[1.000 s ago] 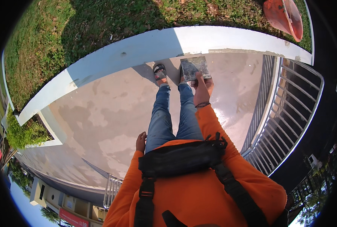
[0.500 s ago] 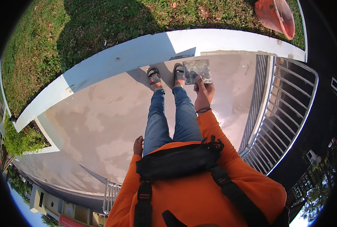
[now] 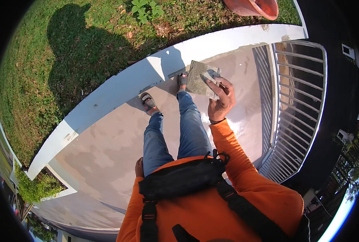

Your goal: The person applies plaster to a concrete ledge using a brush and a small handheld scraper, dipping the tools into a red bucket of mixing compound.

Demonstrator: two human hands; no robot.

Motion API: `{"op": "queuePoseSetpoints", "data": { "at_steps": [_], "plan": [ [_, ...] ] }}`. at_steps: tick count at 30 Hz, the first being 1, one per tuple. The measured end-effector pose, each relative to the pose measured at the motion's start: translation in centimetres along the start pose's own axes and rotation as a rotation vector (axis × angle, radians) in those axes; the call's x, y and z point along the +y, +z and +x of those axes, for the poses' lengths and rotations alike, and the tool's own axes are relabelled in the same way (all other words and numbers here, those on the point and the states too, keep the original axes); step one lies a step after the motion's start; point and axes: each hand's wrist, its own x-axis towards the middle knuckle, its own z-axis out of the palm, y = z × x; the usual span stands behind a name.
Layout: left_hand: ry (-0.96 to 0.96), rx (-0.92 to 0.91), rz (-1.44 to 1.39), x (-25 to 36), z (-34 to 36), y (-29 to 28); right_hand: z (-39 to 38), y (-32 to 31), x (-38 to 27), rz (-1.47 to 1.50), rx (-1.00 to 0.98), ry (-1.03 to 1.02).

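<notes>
Left hand [image 3: 139,167], its grip unclear

We're in a bright orange long-sleeved top [image 3: 207,211], black buckled straps [image 3: 149,220] over it, black pouch [image 3: 181,177] at our waist, blue jeans [image 3: 193,131], dark open-toed sandals [image 3: 148,103], dark wristband [image 3: 217,121]!

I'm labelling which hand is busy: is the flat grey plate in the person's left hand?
No, the right hand holds the flat grey plate, while the left hand hangs apart from it.
</notes>
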Motion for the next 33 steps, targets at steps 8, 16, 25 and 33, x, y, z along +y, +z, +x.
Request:
{"op": "queuePoseSetpoints", "data": {
  "at_steps": [8, 16, 25, 33],
  "plan": [
    [-0.065, 0.102, 0.174, 19.6, -3.8, 8.2, 3.3, -5.2, 8.7, 0.09, 0.025, 0.239],
    [0.212, 0.145, 0.511, 23.5, -2.6, 16.1, 6.1, -11.0, 20.4, 0.665, -0.061, 0.991],
    [0.076, 0.174, 0.346, 24.9, -5.6, 17.9, 6.6, -8.7, 27.2, 1.024, -0.215, 1.241],
    [0.055, 0.195, 0.374, 26.2, -6.6, 19.9, 5.4, -4.3, 28.7, 0.99, -0.085, 1.356]
  ]
}}
